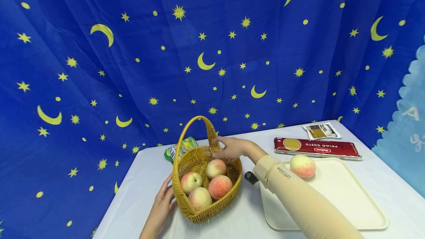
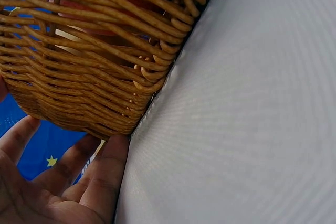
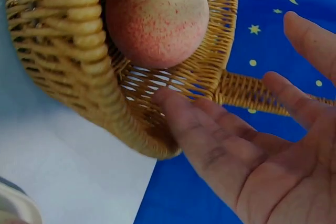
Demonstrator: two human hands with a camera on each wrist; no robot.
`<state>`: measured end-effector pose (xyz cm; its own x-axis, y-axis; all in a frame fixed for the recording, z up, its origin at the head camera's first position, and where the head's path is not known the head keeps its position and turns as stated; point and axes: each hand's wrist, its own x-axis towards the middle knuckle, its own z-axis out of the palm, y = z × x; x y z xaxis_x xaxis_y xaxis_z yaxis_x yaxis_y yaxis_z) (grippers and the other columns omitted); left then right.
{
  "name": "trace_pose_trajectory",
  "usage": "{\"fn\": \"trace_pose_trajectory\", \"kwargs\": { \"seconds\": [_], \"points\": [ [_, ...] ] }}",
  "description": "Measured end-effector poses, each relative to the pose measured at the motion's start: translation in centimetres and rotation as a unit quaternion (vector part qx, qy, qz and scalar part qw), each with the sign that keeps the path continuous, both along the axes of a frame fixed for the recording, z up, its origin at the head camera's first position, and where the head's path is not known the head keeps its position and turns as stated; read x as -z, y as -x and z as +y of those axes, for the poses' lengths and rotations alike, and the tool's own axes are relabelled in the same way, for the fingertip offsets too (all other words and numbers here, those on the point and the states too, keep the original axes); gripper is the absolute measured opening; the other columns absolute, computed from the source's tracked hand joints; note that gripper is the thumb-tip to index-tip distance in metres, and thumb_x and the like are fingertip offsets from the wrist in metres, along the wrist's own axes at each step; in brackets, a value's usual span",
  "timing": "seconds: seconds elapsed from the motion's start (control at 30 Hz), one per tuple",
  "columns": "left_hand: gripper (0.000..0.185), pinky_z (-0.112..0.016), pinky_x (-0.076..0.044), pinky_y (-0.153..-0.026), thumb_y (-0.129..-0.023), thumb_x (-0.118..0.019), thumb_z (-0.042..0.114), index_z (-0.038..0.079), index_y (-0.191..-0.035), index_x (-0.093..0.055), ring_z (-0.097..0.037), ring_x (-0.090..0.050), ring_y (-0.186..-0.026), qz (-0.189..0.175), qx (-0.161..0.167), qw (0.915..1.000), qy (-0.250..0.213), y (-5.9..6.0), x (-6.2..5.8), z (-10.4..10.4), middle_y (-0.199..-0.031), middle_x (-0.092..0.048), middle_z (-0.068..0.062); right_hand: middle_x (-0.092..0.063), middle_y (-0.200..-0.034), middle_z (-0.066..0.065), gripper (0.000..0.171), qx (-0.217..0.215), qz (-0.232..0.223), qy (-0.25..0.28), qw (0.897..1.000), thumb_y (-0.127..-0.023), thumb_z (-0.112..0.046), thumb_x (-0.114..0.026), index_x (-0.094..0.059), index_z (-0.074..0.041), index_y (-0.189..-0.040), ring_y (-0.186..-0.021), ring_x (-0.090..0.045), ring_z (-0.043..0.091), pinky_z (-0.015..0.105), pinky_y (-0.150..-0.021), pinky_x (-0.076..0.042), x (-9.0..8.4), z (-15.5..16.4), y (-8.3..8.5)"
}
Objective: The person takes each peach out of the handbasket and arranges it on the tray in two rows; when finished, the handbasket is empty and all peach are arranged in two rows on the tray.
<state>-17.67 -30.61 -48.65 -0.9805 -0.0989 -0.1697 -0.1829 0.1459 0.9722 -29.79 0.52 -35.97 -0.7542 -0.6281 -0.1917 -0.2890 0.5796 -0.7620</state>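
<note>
A woven wicker basket [image 1: 217, 209] with a tall arched handle stands on the white table, holding several peaches [image 1: 220, 187]. My left hand [image 1: 162, 204] touches the basket's left side, its fingertips low against the weave; in the left wrist view those fingers [image 2: 107, 174] are extended at the basket's base. My right hand [image 1: 234, 147] reaches over the back right rim beside the handle. Seen from the right wrist, its fingers [image 3: 191, 129] are spread and dip inside the rim, with a peach [image 3: 157, 22] nearby and nothing gripped.
On the right, a cream tray [image 1: 348, 198] carries one peach [image 1: 303, 166], partly under my right sleeve. Behind it lie a red pasta package [image 1: 318, 148] and a small flat packet [image 1: 322, 131]. A green packet [image 1: 169, 153] sits behind the basket. A blue starry curtain [image 1: 212, 84] hangs behind the table.
</note>
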Motion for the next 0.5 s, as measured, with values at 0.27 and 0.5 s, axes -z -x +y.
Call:
{"fn": "trace_pose_trajectory", "kwargs": {
  "seconds": [0.27,0.5],
  "points": [
    [0.073,-0.064,-0.041,-0.124,-0.11,-0.052,0.054,0.028,-0.173,-0.024,-0.044,-0.042,-0.155,-0.005,-0.004,1.0,0.001,0.2,0.0,0.0,-0.167,-0.043,-0.021,-0.049,-0.16,0.018,0.065,0.011,-0.032,-0.031,0.999,-0.106,-0.042,-0.067,-0.044,-0.02,-0.163,-0.093,-0.071,0.031,0.042,-0.083,-0.066,0.4,-1.1,0.2],
    [0.074,-0.064,-0.042,-0.124,-0.11,-0.053,0.054,0.028,-0.173,-0.023,-0.043,-0.044,-0.153,0.0,-0.002,1.0,0.004,0.0,0.0,0.0,-0.166,-0.044,-0.021,-0.041,-0.168,0.02,0.065,0.023,-0.079,-0.01,0.997,-0.107,-0.04,-0.066,-0.043,-0.019,-0.164,-0.101,-0.072,0.033,0.051,-0.095,-0.066,0.8,-2.0,0.4]
  ]
}}
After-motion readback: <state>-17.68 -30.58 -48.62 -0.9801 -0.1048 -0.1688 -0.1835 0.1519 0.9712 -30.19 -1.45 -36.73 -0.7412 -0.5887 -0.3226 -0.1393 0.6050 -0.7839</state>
